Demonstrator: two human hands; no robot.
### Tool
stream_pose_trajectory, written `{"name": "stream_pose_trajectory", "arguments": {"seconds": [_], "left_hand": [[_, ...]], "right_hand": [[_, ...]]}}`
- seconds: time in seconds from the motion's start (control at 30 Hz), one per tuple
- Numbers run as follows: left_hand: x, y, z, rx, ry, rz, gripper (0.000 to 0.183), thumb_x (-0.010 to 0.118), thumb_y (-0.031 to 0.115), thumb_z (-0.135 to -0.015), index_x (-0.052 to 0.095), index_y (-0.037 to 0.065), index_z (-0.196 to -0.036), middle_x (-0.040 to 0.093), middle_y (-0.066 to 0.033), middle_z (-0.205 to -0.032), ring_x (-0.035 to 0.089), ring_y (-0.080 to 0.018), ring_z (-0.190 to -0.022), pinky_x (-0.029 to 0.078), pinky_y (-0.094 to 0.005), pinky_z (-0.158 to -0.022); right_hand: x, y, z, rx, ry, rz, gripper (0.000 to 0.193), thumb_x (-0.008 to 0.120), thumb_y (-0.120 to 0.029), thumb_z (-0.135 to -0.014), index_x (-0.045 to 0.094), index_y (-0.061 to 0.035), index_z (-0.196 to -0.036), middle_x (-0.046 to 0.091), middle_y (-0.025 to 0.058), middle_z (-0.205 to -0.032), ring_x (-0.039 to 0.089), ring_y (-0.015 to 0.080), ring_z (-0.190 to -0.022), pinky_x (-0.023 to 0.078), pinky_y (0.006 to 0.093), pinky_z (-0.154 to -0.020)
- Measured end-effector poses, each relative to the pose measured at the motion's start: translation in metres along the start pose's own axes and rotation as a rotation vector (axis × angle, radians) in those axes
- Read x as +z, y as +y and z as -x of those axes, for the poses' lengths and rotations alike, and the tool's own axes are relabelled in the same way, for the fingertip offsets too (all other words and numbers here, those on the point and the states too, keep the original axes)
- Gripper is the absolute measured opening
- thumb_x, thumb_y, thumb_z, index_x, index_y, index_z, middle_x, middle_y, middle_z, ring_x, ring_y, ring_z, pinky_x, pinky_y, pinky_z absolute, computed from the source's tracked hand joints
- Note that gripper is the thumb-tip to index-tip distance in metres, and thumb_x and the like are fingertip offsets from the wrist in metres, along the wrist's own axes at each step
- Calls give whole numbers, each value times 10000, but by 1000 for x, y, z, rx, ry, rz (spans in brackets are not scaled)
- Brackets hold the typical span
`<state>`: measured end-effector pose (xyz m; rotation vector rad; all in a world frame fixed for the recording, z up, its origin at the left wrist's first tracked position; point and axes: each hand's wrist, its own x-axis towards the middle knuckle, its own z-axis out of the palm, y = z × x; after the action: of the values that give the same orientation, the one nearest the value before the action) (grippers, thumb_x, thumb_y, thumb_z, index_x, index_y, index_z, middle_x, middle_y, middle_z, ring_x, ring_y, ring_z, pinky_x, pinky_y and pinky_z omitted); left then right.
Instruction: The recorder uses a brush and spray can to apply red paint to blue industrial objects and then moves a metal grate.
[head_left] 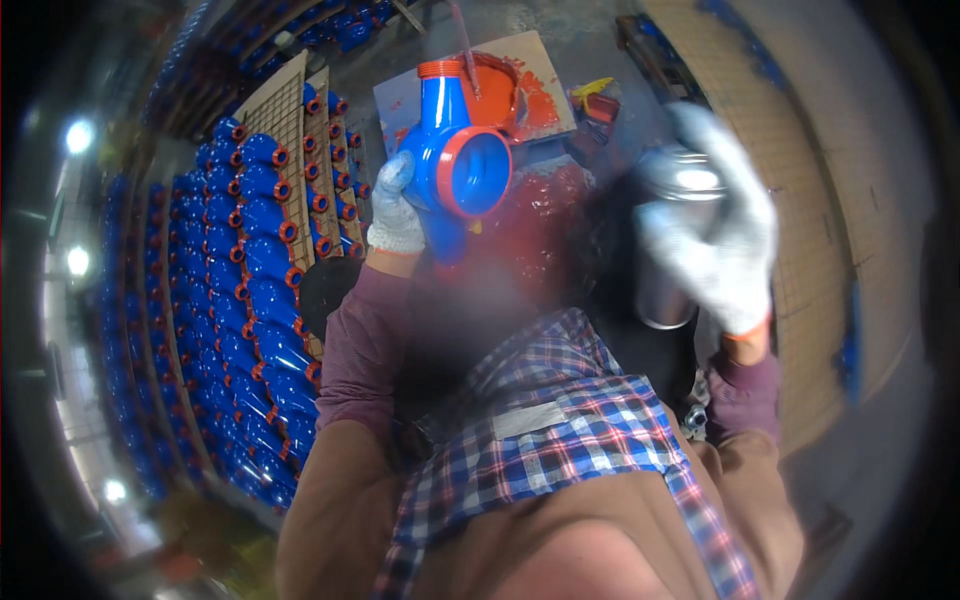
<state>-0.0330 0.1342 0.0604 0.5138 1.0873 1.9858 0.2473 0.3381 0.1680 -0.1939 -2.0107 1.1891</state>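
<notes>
My left hand (396, 205), in a white knit glove, is closed on a glossy blue pipe fitting (428, 165). A threaded orange-red end of the fitting points up, and its wide round opening with an orange-red rim faces right. On the right, my right hand (738, 235), also gloved in white, is wrapped round a silver spray can (665, 290). That hand and the can's top are smeared by motion, so the finger on top is unclear. The can stands apart from the fitting. Beyond the fitting sits a pan of orange-red paint (490, 90) with a stick in it.
Many blue fittings with orange-red ends (265, 240) stand in rows on the left. The paint pan rests on a smeared board (400, 98). A red and yellow object (598, 102) lies right of it. Red paint covers a surface (540, 215) below. Long tan boards (800, 220) line the right.
</notes>
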Motion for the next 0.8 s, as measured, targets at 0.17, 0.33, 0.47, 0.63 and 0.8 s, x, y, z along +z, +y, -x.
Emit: {"name": "stream_pose_trajectory", "arguments": {"seconds": [0.17, 0.33, 0.47, 0.63, 0.8], "left_hand": [[-9, -8, -11, -12, 166, 302, 785, 469, 669, -924, 522, 9, -1346, 645, -229, -1219, 683, -377, -1017, 603, -500, -844], [-19, -8, -21, -96, 27, 378, 842, 464, 724, -907, 522, 4, -1340, 653, -230, -1126, 651, -387, -840, 574, -521, -809], [-11, -7, -15, -85, 120, 432, 852, 424, 768, -907, 535, 45, -1344, 655, -208, -1109, 644, -361, -847, 522, -569, -903], [-1, -5, -9, -84, 58, 589, 846, 449, 779, -886, 555, 65, -1327, 650, -190, -1117, 615, -328, -852, 499, -542, -936], [6, -3, -7, -117, 106, 777, 836, 486, 758, -877, 562, 46, -1308, 640, -205, -1118, 618, -333, -858, 495, -541, -959]], "right_hand": [[-58, 36, 24, 159, 377, 326, 747, 805, -168, -833, 465, -6, -1477, 671, 137, -1211, 630, 214, -1116, 490, 353, -1000], [-67, 149, 103, 407, 304, 996, 835, 748, -322, -848, 350, -116, -1552, 568, 220, -1352, 644, 376, -1134, 527, 422, -936], [-62, 248, 187, 785, 164, 1029, 689, 765, -328, -811, 469, -145, -1406, 576, 203, -1256, 631, 438, -1091, 528, 508, -887], [-61, 317, 261, 1067, 239, 1109, 488, 632, -352, -936, 516, -109, -1343, 625, 222, -1185, 677, 430, -1003, 559, 502, -841], [-91, 347, 268, 1142, -9, 1161, 479, 608, -318, -949, 518, -39, -1328, 642, 252, -1186, 670, 429, -1051, 548, 508, -883]]}}
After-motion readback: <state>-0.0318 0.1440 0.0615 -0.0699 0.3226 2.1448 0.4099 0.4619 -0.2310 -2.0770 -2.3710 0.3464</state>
